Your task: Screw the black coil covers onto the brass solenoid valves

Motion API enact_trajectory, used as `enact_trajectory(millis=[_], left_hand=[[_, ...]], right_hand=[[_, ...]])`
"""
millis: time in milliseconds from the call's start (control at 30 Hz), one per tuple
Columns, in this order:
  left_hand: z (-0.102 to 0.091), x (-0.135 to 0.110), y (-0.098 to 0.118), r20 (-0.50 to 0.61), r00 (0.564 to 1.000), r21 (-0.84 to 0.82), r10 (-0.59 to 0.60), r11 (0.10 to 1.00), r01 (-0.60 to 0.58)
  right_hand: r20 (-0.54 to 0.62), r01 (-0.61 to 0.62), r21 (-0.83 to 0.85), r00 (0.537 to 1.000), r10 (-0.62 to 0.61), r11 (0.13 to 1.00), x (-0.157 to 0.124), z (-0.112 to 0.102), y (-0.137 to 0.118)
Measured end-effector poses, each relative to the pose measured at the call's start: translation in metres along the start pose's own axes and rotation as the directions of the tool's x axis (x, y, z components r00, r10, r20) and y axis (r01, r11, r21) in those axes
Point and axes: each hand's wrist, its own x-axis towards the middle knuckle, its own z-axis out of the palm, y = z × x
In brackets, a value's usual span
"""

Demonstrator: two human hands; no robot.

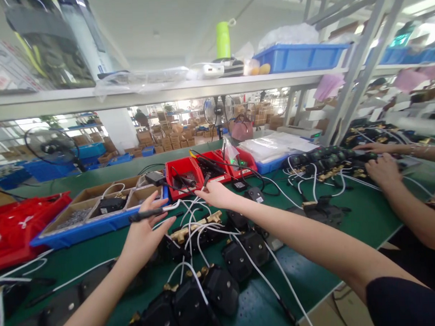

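My left hand point(148, 232) holds a white cable by its black plug point(145, 215), which lies across the fingers; the thumb and fingertips are partly spread. My right hand point(216, 195) is closed in a pinch on a thin black cable end point(205, 180) in front of the red bins. Below both hands lies a brass valve manifold point(198, 228) with white cables looped over it. Several black housings point(188, 302) with brass fittings stand on the green table nearest me.
Beyond my hands stand red bins point(175, 181) and a blue divided tray point(109, 228) with small parts. A co-worker's hands point(384, 171) handle black units at the right. A shelf point(158, 91) spans above, carrying a blue crate point(299, 58).
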Motion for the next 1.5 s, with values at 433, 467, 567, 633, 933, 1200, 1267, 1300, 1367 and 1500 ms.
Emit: enact_trajectory(millis=[433, 467, 567, 633, 933, 1200, 1267, 1300, 1367, 1500], left_hand=[[0.017, -0.021, -0.02, 0.498, 0.867, 0.39, 0.029, 0.885, -0.254], [0.014, -0.018, -0.02, 0.515, 0.856, 0.359, 0.038, 0.898, -0.256], [0.011, -0.013, -0.017, 0.495, 0.868, 0.335, 0.031, 0.916, -0.223], [0.017, -0.013, -0.015, 0.443, 0.897, 0.374, -0.004, 0.91, -0.181], [0.009, 0.015, -0.009, 0.509, 0.857, 0.363, -0.084, 0.923, -0.125], [0.031, 0.037, -0.013, 0.517, 0.84, 0.486, -0.161, 0.864, -0.133], [0.031, 0.032, -0.014, 0.442, 0.888, 0.536, -0.128, 0.832, -0.147], [0.028, 0.028, -0.014, 0.412, 0.905, 0.547, -0.104, 0.823, -0.154], [0.017, 0.019, -0.014, 0.39, 0.919, 0.537, -0.056, 0.825, -0.178], [0.004, -0.005, -0.014, 0.429, 0.902, 0.475, 0.05, 0.837, -0.272]], right_hand=[[0.274, 0.547, -0.238, 0.831, -0.485, 0.803, -0.024, 0.04, 0.028], [0.281, 0.554, -0.226, 0.825, -0.491, 0.802, -0.021, 0.041, 0.029], [0.305, 0.566, -0.175, 0.809, -0.503, 0.805, -0.014, 0.039, 0.032], [0.315, 0.559, -0.132, 0.806, -0.501, 0.818, -0.011, 0.037, 0.032], [0.473, 0.353, 0.162, 0.792, -0.386, 0.921, 0.023, 0.033, 0.043], [0.462, 0.242, 0.108, 0.846, -0.264, 0.964, 0.043, 0.043, 0.048], [0.383, 0.252, 0.048, 0.889, -0.251, 0.966, 0.037, 0.032, 0.043], [0.349, 0.271, 0.028, 0.899, -0.263, 0.962, 0.031, 0.024, 0.041], [0.307, 0.338, 0.008, 0.895, -0.324, 0.941, 0.014, 0.005, 0.034], [0.334, 0.51, -0.033, 0.816, -0.472, 0.859, -0.027, -0.015, 0.019]])
